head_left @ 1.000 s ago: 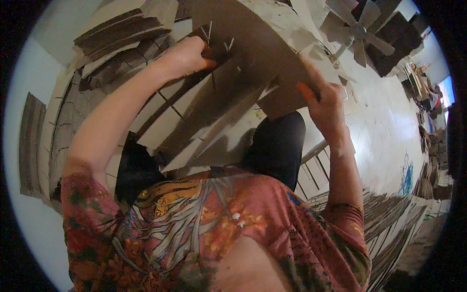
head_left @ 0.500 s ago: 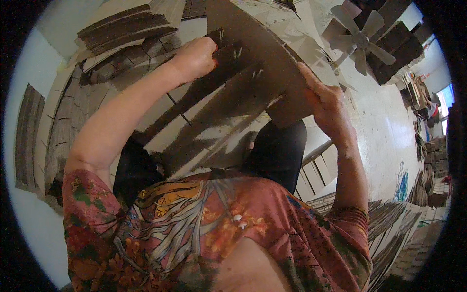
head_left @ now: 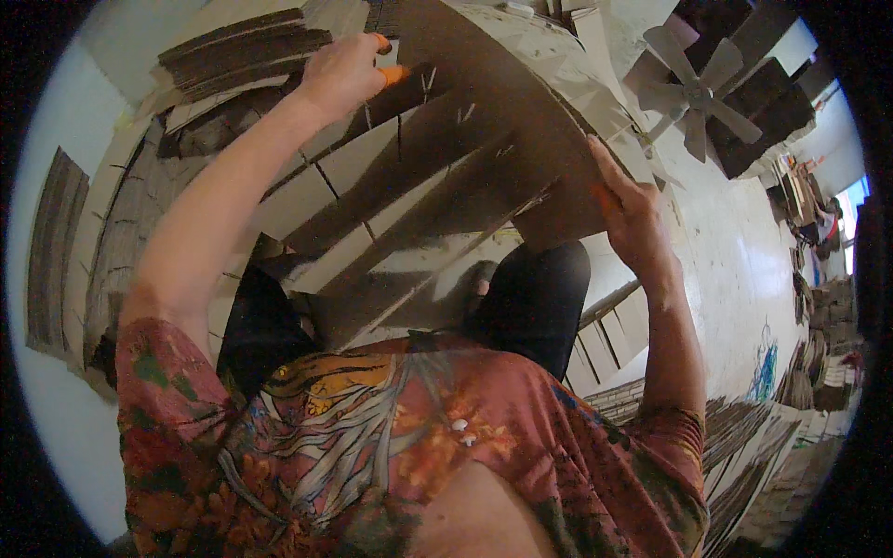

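My right hand grips the right edge of a large brown cardboard sheet, fingers partly hidden by it. Cardboard strips cross the sheet at a slant, with slots along them, like a box divider. My left hand is off the strips at the upper left, near their far ends. Orange covers show on its thumb and finger, which stand apart with nothing visible between them. Below the sheet are my knees in black trousers.
Stacked cardboard strips lie at the upper left, with another stack by the left wall. A grey fan stands at the upper right before dark stacks. More cardboard bundles lie at the lower right, and blue twine is on the pale floor.
My left hand has moved up and left, away from the strips, and its closed fingers have come apart. My right hand stays on the sheet's edge, slightly lower.
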{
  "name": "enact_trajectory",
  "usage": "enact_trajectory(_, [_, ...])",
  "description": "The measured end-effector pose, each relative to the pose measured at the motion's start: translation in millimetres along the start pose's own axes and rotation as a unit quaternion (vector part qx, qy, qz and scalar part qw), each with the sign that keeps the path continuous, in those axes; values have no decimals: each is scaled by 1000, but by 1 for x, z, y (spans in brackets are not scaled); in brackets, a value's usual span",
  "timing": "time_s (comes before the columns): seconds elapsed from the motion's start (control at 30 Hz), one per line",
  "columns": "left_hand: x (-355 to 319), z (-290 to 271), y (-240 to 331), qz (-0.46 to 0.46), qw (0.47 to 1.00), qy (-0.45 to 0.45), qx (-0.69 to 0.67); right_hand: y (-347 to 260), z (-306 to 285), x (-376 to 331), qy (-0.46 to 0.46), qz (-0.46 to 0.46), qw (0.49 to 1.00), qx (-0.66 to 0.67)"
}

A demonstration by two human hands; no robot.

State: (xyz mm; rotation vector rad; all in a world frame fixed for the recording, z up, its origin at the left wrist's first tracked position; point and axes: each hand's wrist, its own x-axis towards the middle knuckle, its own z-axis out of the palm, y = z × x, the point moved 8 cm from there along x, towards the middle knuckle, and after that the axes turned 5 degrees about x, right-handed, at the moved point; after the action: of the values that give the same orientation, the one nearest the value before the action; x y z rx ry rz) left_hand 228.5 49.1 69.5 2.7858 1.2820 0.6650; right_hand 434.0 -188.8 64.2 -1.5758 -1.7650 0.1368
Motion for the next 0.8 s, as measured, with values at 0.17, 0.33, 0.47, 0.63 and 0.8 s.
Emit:
enact_trajectory(0.17, [17,62,-24,-53,973,-216,-63,-9,-2,-3,-19,16,1000,9])
enact_trajectory(0.33, [19,75,-63,35,993,-81,-77,-11,-2,3,-61,67,996,-13])
enact_trajectory(0.47, [5,53,-17,43,973,-216,-62,-16,17,17,-87,-8,996,-11])
enact_trajectory(0.63, [6,-17,-45,-3,994,-74,-84,-11,21,47,-50,-7,999,3])
enact_trajectory(0.8, [14,-82,-115,14,970,209,122,33,66,61,-100,12,993,-64])
